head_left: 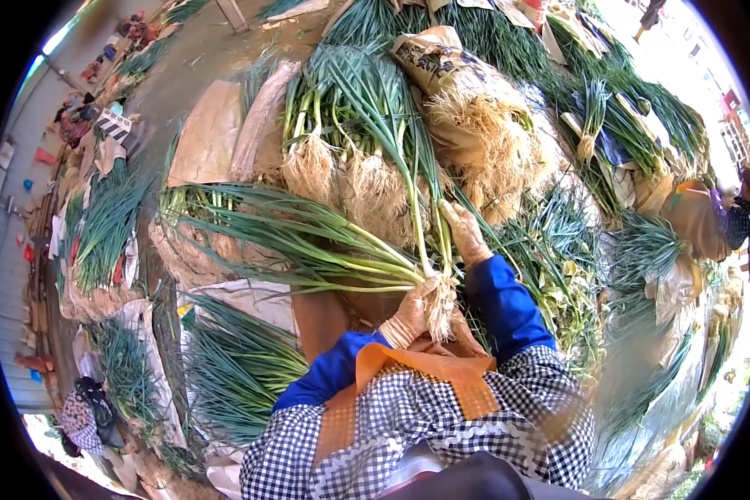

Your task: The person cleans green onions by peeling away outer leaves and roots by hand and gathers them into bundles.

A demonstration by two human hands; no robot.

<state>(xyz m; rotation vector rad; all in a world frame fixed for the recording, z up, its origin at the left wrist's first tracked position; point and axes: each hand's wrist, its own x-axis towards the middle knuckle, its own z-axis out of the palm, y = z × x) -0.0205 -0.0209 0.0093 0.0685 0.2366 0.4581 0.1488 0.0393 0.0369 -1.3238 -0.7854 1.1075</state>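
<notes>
A bunch of green onions (pixel 367 265) lies fanned out before my body, its long leaves reaching left and upward. Its pale, stringy roots (pixel 439 300) hang together at the near end. My left hand (pixel 405 320), in a light glove, is closed around the bunch just by these roots. My right hand (pixel 467 233), also gloved, is at the upright stalks on the right side, fingers together against them; the thumb is hidden. Just beyond stand tied green onion bundles (pixel 308 162) with roots facing me.
A wrapped bundle (pixel 487 125) with a large root mass sits beyond my right hand. Loose leaves and trimmings (pixel 558 292) are heaped at the right. More green onions (pixel 237 362) lie on a white sheet at the left. Other people (pixel 87 417) are at the far edges.
</notes>
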